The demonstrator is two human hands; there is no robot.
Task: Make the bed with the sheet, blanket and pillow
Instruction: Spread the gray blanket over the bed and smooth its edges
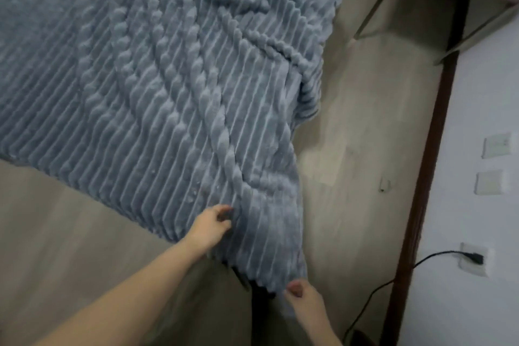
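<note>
Blue-grey blanket (157, 87), both hands gripping corner

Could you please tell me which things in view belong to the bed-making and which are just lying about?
Job: blanket; left hand and right hand, both gripping its edge.
Lying about: black cable plugged into a wall socket; two wall plates.

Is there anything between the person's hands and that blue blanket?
Nothing visible. The left hand pinches the blanket along its near edge, and the right hand has a grip on the hanging corner. Bare fingers meet the fabric directly.
</note>
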